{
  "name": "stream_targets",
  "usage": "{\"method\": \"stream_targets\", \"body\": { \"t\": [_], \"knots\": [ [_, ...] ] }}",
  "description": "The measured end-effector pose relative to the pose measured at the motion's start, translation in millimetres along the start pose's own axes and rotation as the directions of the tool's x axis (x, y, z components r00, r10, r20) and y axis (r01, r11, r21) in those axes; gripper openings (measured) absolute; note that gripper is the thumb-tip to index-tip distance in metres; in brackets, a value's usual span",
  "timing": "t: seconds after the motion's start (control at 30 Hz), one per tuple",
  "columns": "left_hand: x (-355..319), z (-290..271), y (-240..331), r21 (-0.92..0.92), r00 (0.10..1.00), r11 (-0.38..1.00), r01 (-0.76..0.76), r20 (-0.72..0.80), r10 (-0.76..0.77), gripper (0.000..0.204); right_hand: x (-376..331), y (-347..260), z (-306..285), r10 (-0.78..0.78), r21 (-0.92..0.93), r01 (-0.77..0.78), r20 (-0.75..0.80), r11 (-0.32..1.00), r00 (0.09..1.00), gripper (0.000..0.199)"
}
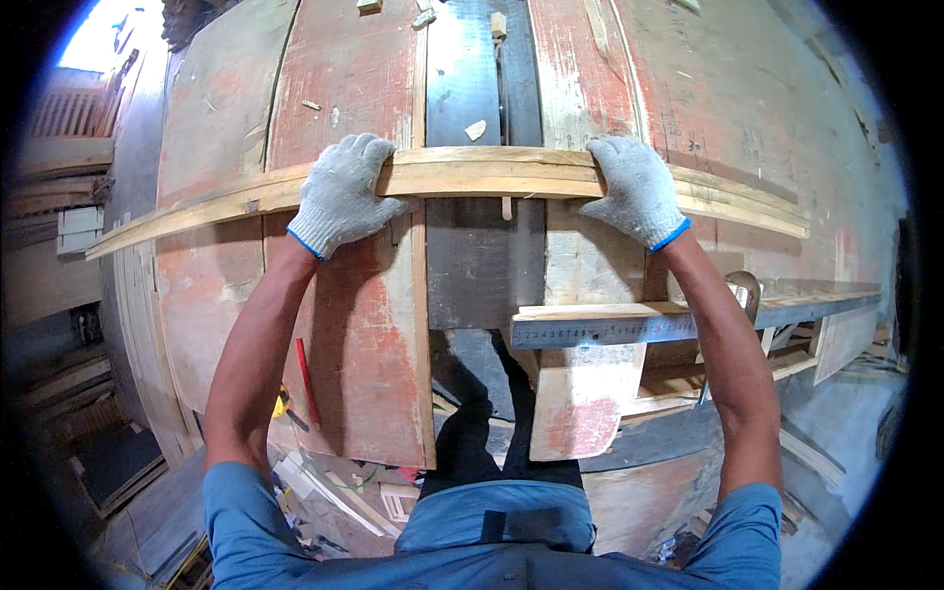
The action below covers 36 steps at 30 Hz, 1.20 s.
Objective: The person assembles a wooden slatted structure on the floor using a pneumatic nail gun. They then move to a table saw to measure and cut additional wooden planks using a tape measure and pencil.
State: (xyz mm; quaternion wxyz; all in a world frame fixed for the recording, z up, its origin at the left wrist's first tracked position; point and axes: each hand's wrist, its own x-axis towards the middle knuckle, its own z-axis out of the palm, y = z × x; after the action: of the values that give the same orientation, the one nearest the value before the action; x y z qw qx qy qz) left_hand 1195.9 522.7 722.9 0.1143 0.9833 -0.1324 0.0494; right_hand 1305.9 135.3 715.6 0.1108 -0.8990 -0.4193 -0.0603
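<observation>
Two or more long, pale wooden strips (492, 175) lie stacked together across the bench, running from far left to right. My left hand (344, 192), in a white knit glove with a blue cuff, grips them left of the middle, thumb on the near side. On the right, my right hand (637, 187), gloved alike, clasps the same strips with its fingers over the far edge. Between the hands the strips cross above a dark metal plate (482, 261) set in the bench. Most of the plate's narrow slot is hidden under them.
Worn reddish boards (349, 108) form the bench top. Nearer me on the right, a metal bar with ruler marks (610, 332) carries a wooden strip, with a curved clamp (755, 293) beside it. A red pencil (304, 379) lies at left. Wood scraps (476, 130) lie beyond the strips.
</observation>
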Motion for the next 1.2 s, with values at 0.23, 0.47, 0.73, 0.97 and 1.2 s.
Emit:
{"method": "stream_targets", "body": {
  "t": [0.23, 0.47, 0.73, 0.97, 1.2],
  "knots": [
    [6, 3, -5, 0.009, 1.0, 1.0, -0.016, -0.016, 0.017, 0.061, 4, 5, 3, 0.008, -0.013, -0.008, 0.004, 1.0, 1.0, 0.068],
    [7, 8, -8, 0.042, 1.0, 0.999, 0.019, -0.018, -0.019, 0.063, 11, 6, 4, 0.001, -0.024, 0.0, 0.021, 1.0, 1.0, 0.062],
    [9, 13, -18, 0.021, 0.999, 1.0, 0.009, -0.041, -0.008, 0.063, 16, 1, 5, 0.037, -0.063, -0.032, 0.073, 0.997, 0.997, 0.068],
    [14, 13, -19, 0.04, 0.999, 0.999, 0.013, -0.04, -0.012, 0.061, 18, 13, 7, 0.021, -0.064, -0.016, 0.07, 0.998, 0.997, 0.074],
    [17, 18, -22, 0.011, 0.998, 1.0, 0.011, -0.069, -0.01, 0.061, 27, 12, 6, 0.059, -0.045, -0.055, 0.092, 0.997, 0.994, 0.071]
  ]
}}
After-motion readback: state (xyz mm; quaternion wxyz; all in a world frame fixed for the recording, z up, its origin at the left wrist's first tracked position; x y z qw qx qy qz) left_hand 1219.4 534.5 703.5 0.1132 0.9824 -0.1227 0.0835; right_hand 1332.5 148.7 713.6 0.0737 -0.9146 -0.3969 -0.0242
